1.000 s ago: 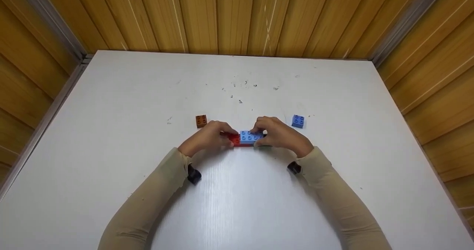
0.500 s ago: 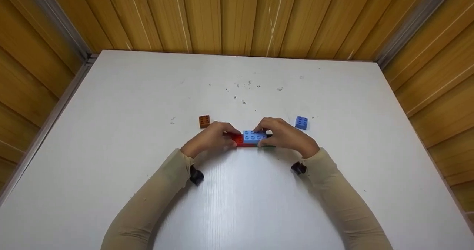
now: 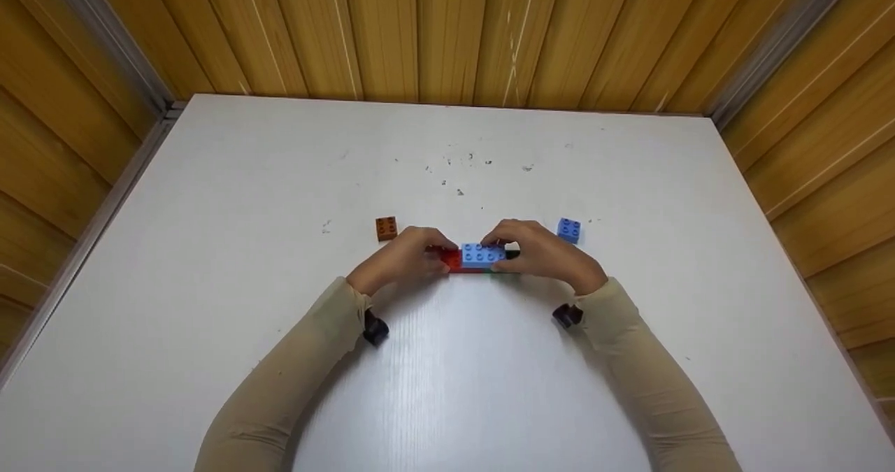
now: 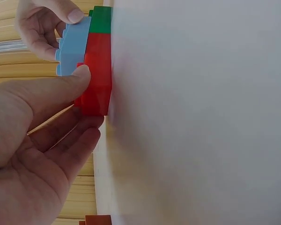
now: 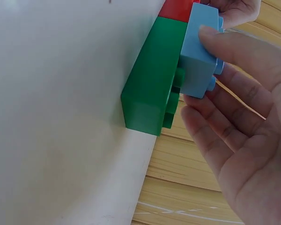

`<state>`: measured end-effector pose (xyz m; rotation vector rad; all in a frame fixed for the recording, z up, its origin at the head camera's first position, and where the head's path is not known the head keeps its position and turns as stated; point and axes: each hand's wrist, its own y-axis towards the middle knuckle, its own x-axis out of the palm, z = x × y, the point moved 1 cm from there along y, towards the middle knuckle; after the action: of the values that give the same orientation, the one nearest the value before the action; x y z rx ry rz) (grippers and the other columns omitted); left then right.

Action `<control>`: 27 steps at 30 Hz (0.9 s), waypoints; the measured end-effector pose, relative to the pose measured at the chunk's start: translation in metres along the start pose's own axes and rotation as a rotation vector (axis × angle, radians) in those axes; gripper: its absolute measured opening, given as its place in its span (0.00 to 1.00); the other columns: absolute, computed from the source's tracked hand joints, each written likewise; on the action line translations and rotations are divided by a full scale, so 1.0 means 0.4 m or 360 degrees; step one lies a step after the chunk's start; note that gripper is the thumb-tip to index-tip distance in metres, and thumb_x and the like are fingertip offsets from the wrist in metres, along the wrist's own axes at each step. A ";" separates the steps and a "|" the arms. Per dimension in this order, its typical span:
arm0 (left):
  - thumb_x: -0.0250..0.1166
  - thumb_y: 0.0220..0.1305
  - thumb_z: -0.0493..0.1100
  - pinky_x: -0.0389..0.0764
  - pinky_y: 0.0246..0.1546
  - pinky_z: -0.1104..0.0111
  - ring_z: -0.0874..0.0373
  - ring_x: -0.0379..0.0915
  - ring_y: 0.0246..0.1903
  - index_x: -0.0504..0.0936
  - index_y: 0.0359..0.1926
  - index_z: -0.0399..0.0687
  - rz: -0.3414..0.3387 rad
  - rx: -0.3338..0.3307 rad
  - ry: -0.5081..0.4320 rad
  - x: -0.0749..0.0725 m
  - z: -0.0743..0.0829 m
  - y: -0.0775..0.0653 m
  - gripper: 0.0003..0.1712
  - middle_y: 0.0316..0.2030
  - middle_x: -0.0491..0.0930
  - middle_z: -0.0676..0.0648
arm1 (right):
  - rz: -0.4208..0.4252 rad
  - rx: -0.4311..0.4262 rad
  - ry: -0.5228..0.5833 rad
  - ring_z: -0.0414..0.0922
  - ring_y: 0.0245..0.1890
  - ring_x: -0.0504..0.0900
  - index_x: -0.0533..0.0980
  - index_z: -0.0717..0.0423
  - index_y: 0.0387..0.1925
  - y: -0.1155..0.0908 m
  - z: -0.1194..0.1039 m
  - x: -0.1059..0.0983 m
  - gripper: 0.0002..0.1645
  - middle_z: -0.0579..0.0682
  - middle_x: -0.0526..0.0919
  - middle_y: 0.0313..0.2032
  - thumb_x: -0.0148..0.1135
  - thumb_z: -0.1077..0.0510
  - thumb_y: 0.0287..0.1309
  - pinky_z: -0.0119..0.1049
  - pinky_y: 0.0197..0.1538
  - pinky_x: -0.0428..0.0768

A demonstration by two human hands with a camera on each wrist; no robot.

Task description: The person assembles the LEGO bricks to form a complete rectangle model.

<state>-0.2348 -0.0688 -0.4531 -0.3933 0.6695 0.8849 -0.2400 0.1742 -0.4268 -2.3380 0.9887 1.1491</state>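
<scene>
A red brick (image 4: 98, 70) and a green brick (image 5: 152, 75) stand end to end on the white table. Across their joint on top sits a light blue brick (image 3: 482, 255) with studs facing up. My left hand (image 3: 412, 255) grips the red brick at its outer end, the thumb on its near side. With thumb and fingers my right hand (image 3: 549, 254) pinches the light blue brick. Green studs show bare at the right end in the right wrist view. The far sides of the bricks are hidden in the head view.
A small brown brick (image 3: 386, 229) lies just beyond my left hand. Beyond my right hand lies a small blue brick (image 3: 569, 230). Yellow wood-look panels (image 3: 447, 35) line the back and sides of the white table (image 3: 447, 388).
The view has shifted slightly. Both hands stay on the joined bricks, with the right hand edging a little rightward along the light blue brick.
</scene>
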 end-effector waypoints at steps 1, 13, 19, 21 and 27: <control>0.68 0.58 0.35 0.75 0.57 0.62 0.53 0.76 0.51 0.82 0.54 0.41 0.0003 0.0002 0.0004 0.000 0.001 0.000 0.21 0.50 0.82 0.44 | 0.0003 -0.0017 -0.0003 0.47 0.47 0.79 0.79 0.58 0.50 0.000 0.003 -0.001 0.21 0.52 0.82 0.47 0.70 0.60 0.53 0.46 0.55 0.77; 0.67 0.58 0.34 0.74 0.58 0.60 0.51 0.76 0.53 0.80 0.55 0.38 0.0009 0.0014 0.0047 0.001 0.003 0.002 0.23 0.51 0.82 0.42 | 0.0034 -0.0103 -0.0041 0.49 0.48 0.80 0.79 0.59 0.50 0.001 0.008 -0.004 0.22 0.54 0.82 0.46 0.70 0.58 0.52 0.47 0.54 0.77; 0.65 0.60 0.33 0.74 0.59 0.59 0.50 0.75 0.53 0.80 0.56 0.38 0.0014 0.0023 0.0002 -0.006 0.006 -0.001 0.21 0.52 0.81 0.42 | 0.0040 -0.0044 -0.0042 0.48 0.49 0.79 0.79 0.57 0.51 0.003 0.013 -0.004 0.22 0.53 0.82 0.47 0.70 0.58 0.53 0.46 0.57 0.76; 0.65 0.60 0.34 0.73 0.60 0.59 0.50 0.75 0.54 0.80 0.56 0.38 0.0013 0.0024 -0.0008 -0.008 0.006 -0.003 0.21 0.53 0.80 0.42 | 0.0043 -0.0040 -0.0033 0.47 0.49 0.79 0.79 0.57 0.52 0.004 0.014 -0.004 0.23 0.53 0.82 0.48 0.70 0.58 0.54 0.46 0.57 0.76; 0.63 0.62 0.35 0.72 0.62 0.57 0.49 0.73 0.57 0.78 0.58 0.40 0.0019 0.0033 -0.0033 -0.015 0.002 -0.010 0.22 0.55 0.79 0.43 | 0.0057 -0.0039 -0.0022 0.48 0.49 0.78 0.78 0.59 0.53 0.007 0.017 -0.005 0.24 0.54 0.82 0.48 0.69 0.58 0.54 0.47 0.57 0.76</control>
<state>-0.2338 -0.0740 -0.4482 -0.3614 0.6617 0.8919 -0.2465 0.1771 -0.4295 -2.3370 1.0212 1.1962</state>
